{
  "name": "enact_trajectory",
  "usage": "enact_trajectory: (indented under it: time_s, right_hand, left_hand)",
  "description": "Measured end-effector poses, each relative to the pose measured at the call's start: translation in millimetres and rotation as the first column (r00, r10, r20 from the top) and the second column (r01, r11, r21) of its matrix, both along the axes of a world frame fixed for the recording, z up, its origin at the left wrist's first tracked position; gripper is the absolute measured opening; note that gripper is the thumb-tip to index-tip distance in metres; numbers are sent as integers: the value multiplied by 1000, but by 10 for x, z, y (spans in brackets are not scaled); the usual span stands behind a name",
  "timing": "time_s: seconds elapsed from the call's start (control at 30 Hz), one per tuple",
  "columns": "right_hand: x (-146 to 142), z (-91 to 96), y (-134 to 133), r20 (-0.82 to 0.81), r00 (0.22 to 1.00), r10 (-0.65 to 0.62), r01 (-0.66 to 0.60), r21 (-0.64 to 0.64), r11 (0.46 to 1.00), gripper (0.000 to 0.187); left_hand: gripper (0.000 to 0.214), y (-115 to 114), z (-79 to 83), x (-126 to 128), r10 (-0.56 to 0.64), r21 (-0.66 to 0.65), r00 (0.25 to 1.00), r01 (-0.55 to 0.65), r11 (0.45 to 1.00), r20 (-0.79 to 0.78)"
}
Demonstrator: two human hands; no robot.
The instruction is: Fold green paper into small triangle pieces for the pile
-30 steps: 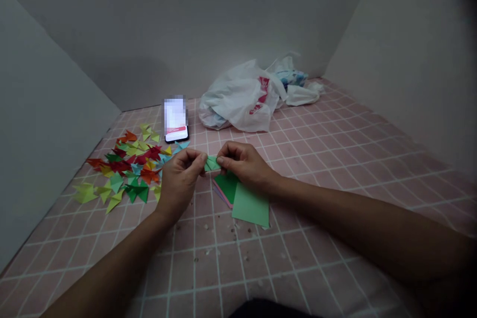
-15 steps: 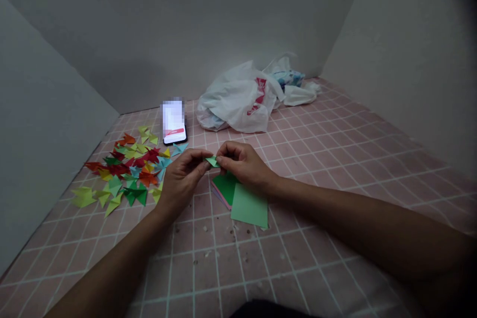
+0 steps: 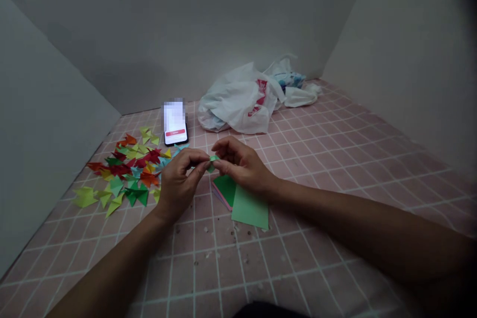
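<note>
A small piece of folded light green paper is pinched between both hands, partly hidden by the fingers. My left hand grips its left side with thumb and forefinger. On the other side, the thumb of my right hand presses against the paper, its forefinger raised and curled above. Below my right hand lies a stack of coloured paper squares, a dark green sheet with pink and purple edges under it. A light green square sheet overlaps that stack, its upper part covered by my right hand.
Many folded paper pieces in red, orange, yellow, green and blue are spread on the left of the pink checked cloth. A lit phone leans behind them. White plastic bags sit by the back wall.
My right forefinger has lifted off the folded paper, and the right thumb now lies against it. The paper has turned a little in the fingers. Its pointed shape shows less.
</note>
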State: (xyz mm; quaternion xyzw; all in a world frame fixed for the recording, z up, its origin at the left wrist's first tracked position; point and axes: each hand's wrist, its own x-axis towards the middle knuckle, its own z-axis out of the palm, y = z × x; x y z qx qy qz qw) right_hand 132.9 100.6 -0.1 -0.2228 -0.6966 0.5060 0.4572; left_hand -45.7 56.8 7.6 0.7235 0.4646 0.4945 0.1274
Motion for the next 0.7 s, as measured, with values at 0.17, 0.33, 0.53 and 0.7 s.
enact_trajectory:
  time_s: [0.17, 0.33, 0.53, 0.7]
  right_hand:
    - [12, -10, -16, 89, 984, -157, 115, 356, 927, 8]
    - [16, -34, -20, 83, 980, -179, 142, 336, 931, 10]
    - [7, 6, -10, 26, 996, -90, 86, 118, 989, 10]
    - [-8, -6, -5, 8, 998, -65, 65, 4, 998, 8]
  left_hand:
    - [7, -12, 9, 8, 4, 3, 1000, -4, 1000, 8]
    - [7, -26, -12, 35, 13, -76, 996, -6, 997, 91]
    - [15, -38, -9, 59, 81, -228, 967, -24, 973, 243]
    - [9, -47, 4, 61, 78, -274, 969, -12, 962, 233]
